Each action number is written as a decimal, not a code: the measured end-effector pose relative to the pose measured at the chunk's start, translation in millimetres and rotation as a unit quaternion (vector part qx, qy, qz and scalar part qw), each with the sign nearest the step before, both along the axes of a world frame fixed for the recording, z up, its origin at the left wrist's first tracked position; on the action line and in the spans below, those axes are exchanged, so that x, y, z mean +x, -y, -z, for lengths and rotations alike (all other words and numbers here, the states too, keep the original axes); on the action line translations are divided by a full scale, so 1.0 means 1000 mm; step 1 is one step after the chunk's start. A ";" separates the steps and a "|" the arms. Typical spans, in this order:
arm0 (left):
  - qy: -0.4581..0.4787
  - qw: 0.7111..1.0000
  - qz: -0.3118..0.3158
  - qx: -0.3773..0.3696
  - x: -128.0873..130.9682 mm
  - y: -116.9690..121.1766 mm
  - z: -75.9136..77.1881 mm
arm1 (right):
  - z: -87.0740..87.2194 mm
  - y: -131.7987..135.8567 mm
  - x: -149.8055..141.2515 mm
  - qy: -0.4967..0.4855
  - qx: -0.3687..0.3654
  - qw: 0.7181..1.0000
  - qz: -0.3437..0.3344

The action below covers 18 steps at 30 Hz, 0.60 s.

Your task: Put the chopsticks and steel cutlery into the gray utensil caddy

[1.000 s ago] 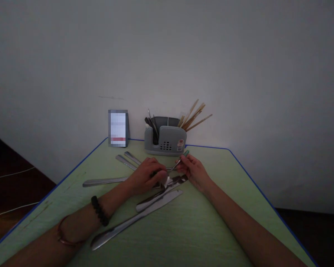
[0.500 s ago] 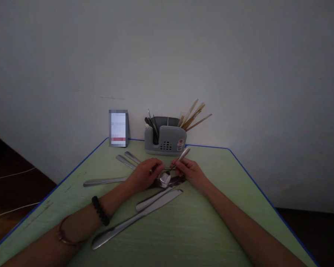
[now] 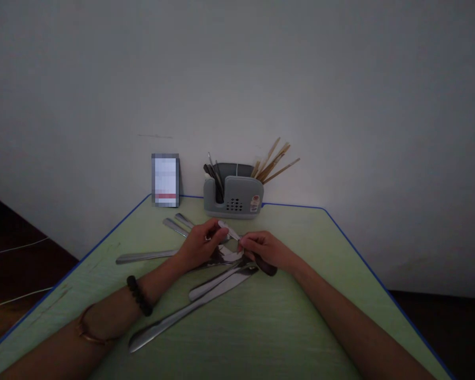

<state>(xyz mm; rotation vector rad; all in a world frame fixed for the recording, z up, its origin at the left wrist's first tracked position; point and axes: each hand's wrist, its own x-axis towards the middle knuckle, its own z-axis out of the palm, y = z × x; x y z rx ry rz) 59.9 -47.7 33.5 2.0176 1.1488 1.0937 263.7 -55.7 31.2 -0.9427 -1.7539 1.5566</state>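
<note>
A metal spoon (image 3: pixel 230 230) is between my hands, its handle slanting up to the left and its dark bowl below my right hand. My right hand (image 3: pixel 271 250) pinches it near the neck. At the handle's end, the thumb and fingers of my left hand (image 3: pixel 201 244) close on the tip. Under and around the hands lies a loose spread of metal cutlery. Nearest me is a table knife (image 3: pixel 190 308), with another piece of cutlery (image 3: pixel 211 286) alongside it. More handles, one long handle (image 3: pixel 146 257) among them, stick out to the left; their heads are partly hidden by my left hand.
Behind the hands stands a grey cutlery holder (image 3: pixel 243 196), with dark-handled utensils at its left and wooden chopsticks (image 3: pixel 277 163) leaning right. A phone (image 3: pixel 166 180) with a lit screen props against the wall. The pale green table (image 3: pixel 293 327) has a blue edge.
The spoon has been turned round: its bowl pointed left towards me and now points right, its handle now at my left hand. My left hand has closed on the handle's end.
</note>
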 end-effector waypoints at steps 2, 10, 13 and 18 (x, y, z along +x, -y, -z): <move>0.020 1.000 -0.014 -0.009 0.002 0.001 -0.001 | -0.003 0.000 0.001 0.010 -0.002 1.000 -0.006; 0.128 0.984 -0.123 0.022 -0.004 -0.005 -0.006 | -0.006 -0.002 0.008 -0.107 -0.109 0.988 -0.013; 0.175 0.976 -0.125 0.035 -0.002 -0.007 -0.007 | 0.000 -0.003 0.007 -0.143 -0.133 0.980 0.044; 0.250 0.967 -0.032 -0.044 0.011 -0.002 -0.009 | 0.003 -0.004 0.002 -0.099 -0.028 0.989 0.104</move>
